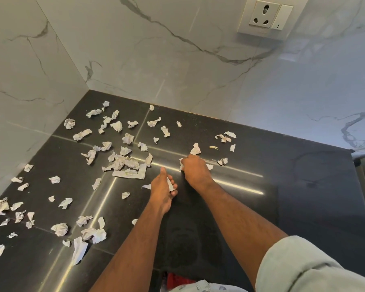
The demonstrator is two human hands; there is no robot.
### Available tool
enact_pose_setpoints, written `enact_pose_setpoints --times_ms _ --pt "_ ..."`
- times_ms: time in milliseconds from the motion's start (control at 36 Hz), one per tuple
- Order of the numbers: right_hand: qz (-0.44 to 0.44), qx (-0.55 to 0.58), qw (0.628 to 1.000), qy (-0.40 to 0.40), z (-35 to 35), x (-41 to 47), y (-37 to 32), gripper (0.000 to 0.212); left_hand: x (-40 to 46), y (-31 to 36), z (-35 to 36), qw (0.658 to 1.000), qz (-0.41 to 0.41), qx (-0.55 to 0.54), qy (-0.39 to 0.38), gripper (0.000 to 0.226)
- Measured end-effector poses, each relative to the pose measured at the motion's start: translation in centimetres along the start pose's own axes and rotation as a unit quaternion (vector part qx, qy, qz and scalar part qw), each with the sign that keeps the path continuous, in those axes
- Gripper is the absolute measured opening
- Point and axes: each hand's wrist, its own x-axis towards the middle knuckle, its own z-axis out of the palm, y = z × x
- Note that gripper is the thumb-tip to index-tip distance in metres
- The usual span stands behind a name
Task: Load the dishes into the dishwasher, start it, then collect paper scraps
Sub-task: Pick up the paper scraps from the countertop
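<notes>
The step in hand is the last one, collecting paper scraps — no dishwasher or dishes show here, so I judge that part is behind or elsewhere. The scraps [122, 163] lie scattered over the dark counter [282, 186], thickest toward its left edge and back-left corner where the marble wall [156, 60] meets it, with a few loose ones toward the back edge further right.

The left hand [163, 191] sits near the middle of the counter, fingers curled round a pale scrap [170, 184] that pokes out between them. The right hand [195, 169] is just beyond it, knuckles up, fingers bent down onto a scrap [181, 164] whose white edge shows at its left side; another bit [209, 166] peeks out at its right. It seems to be pinching or gathering, though the fingertips are hidden under the hand, so how firm the hold is I cannot tell.

Very little is gathered yet — most of the litter is untouched. The next move, as I judge it, calls for closing on the piece under the right hand, then working on to the crumpled one [196, 149] just behind it or left into the main heap. The small flat bits may slide on the glossy surface, so sweeping them together could serve better than picking singly.
</notes>
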Motion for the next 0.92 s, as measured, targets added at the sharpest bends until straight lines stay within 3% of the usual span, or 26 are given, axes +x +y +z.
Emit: enact_pose_setpoints --times_ms 83,167,250,306,333,417,500,556,639,694,778,861,917 --pt "-0.013 -0.02 1.0 -0.002 -0.3 0.2 -0.4 0.02 0.3 0.0 -0.4 1.0 -0.004 -0.008 0.0 0.041" --pt "0.037 0.097 0.995 -0.015 -0.4 0.4 -0.3 0.017 0.4 0.2 -0.4 1.0 -0.005 -0.014 0.003 0.042" --pt "0.083 0.366 0.927 0.019 -1.3 -0.5 -0.5 0.016 0.7 0.3 -0.3 1.0 0.001 -0.015 0.005 0.043" --pt "0.083 0.491 0.866 -0.037 -2.0 -1.4 -1.0 0.014 0.8 0.5 0.0 1.0 0.006 -0.027 -0.004 0.045" --pt "0.07 0.511 0.853 -0.073 -2.2 -1.8 -1.2 0.013 0.9 0.6 0.3 0.999 0.007 -0.036 -0.01 0.047" --pt "0.034 0.435 0.893 -0.112 -1.5 -2.1 -1.2 0.011 0.8 1.2 1.2 0.998 0.001 -0.055 -0.021 0.049" --pt "0.076 0.397 0.914 -0.044 -1.5 -2.0 -1.2 0.003 1.0 1.2 2.2 0.999 0.019 -0.008 -0.045 0.041" --pt "0.096 0.374 0.923 0.006 -1.6 -1.5 -0.8 0.012 1.3 1.1 2.4 0.998 0.037 0.019 -0.045 0.037" --pt "0.077 0.416 0.905 -0.042 -2.4 -0.8 0.2 0.018 1.7 1.3 2.4 0.999 0.041 0.027 -0.023 0.039" --pt "0.084 0.422 0.902 -0.032 -2.8 -0.2 1.2 0.018 2.1 1.6 2.3 0.999 0.034 0.005 -0.013 0.036" --pt "0.106 0.293 0.949 0.047 -2.7 1.1 3.1 0.023 2.6 1.9 2.1 1.0 0.024 -0.005 -0.006 0.035" --pt "0.078 0.148 0.986 0.001 -2.2 2.5 4.2 0.046 2.7 1.9 1.9 1.0 0.023 0.002 -0.007 0.035" --pt "0.047 0.064 0.996 -0.038 -2.1 2.6 4.2 0.043 2.7 1.8 1.9 1.0 0.024 0.009 -0.008 0.035"
